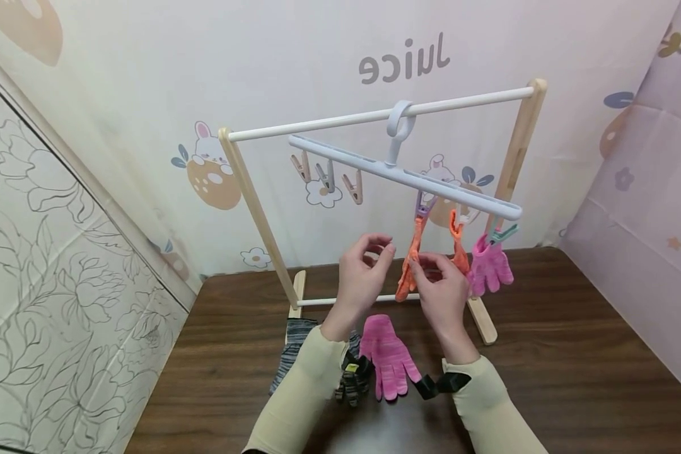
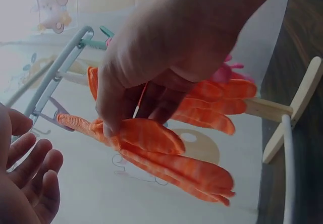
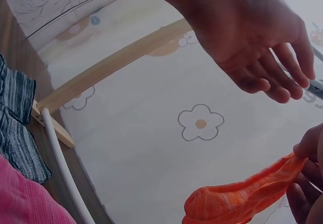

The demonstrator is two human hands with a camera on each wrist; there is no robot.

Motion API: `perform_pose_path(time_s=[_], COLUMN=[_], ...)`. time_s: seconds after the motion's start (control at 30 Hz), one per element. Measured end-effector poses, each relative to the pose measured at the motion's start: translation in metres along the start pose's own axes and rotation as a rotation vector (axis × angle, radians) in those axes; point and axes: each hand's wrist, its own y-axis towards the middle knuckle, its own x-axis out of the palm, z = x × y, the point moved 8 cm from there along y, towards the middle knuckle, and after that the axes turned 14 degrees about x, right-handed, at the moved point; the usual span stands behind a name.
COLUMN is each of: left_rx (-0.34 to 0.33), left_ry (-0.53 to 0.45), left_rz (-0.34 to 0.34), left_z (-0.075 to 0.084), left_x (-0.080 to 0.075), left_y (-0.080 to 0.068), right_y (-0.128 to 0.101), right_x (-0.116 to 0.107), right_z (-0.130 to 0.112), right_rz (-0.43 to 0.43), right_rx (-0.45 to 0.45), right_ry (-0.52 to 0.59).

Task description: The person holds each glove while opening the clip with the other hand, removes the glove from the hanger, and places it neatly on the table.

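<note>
An orange glove (image 1: 410,271) (image 2: 171,158) (image 3: 242,201) hangs from a clip on the pale blue peg hanger (image 1: 403,173). My right hand (image 1: 439,284) (image 2: 166,52) (image 3: 308,183) pinches it about halfway down. My left hand (image 1: 366,261) (image 2: 28,178) (image 3: 252,42) hovers just left of the glove, its fingers loosely curled and holding nothing. A second orange glove (image 1: 459,252) (image 2: 212,103) and a pink glove (image 1: 490,268) hang from clips further right.
The hanger hooks over the white rail (image 1: 318,124) of a wooden rack on the dark wooden table (image 1: 573,366). Another pink glove (image 1: 387,356) and grey striped gloves (image 1: 295,343) (image 3: 17,123) lie on the table near my wrists. Three clips at the hanger's left end hold nothing.
</note>
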Motion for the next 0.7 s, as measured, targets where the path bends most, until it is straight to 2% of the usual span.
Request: perform_pose_path(time_s=[0.23, 0.53, 0.7], left_rx=[0.039, 0.096, 0.087], left_ry=[-0.023, 0.019, 0.030], left_rz=[-0.013, -0.014, -0.003], left_z=[0.002, 0.013, 0.016], left_x=[0.010, 0.021, 0.028], left_y=[0.020, 0.045, 0.057], right_y=[0.000, -0.001, -0.001], right_x=[0.001, 0.001, 0.001], right_z=[0.001, -0.002, -0.003], right_rz=[-0.016, -0.020, -0.024], right_rx=[0.021, 0.003, -0.018], right_ry=[0.000, 0.013, 0.040])
